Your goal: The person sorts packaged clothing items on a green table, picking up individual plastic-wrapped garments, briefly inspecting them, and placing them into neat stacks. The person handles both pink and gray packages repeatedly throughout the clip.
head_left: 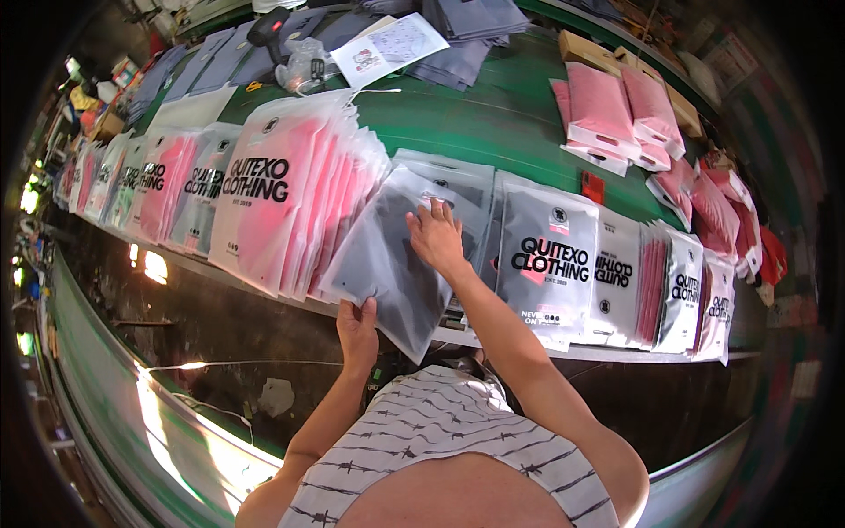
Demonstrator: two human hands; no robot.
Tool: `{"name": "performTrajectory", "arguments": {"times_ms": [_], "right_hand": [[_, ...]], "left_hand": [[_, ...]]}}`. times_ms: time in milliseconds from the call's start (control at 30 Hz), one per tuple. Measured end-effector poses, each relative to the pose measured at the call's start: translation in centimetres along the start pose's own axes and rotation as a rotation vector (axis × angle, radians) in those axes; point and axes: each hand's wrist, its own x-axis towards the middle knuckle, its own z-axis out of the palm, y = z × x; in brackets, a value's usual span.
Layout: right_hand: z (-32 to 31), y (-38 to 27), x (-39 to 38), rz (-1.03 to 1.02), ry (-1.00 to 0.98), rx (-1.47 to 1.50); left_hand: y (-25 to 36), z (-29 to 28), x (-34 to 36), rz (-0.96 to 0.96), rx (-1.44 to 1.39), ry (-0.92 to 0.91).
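A frosted clear plastic bag with a dark grey garment inside lies tilted across the table's front edge before me. My left hand pinches the edge of this bag at its lower left. Near the top end, my right hand rests on the bag's surface, fingers spread and slightly bent, by a small pale label. A similar dark grey bag lies partly beneath it. Left of my hands stands a thick row of bagged pink garments; to the right is a bagged grey garment with black print.
The green table bears more bagged garments far left and several at right. Pink packages lie at the back right, near a red card. Farther back are a handheld scanner, a printed sheet and folded grey fabric.
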Motion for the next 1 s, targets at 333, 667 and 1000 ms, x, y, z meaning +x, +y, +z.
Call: {"name": "performTrajectory", "arguments": {"times_ms": [333,667,1000], "right_hand": [[-8.0,0.1,-13.8,0.401,-0.005,1.775],[-11.0,6.1,-22.6,0.427,0.230,2.020],[-13.8,17.3,-28.8,0.509,0.320,1.992]], "left_hand": [[9.8,7.7,-2.6,0.793,0.436,-1.120],[4.9,8.7,-0.3,0.078,0.029,-0.429],[4.6,21.7,-6.1,-0.297,-0.412,-0.441]]}}
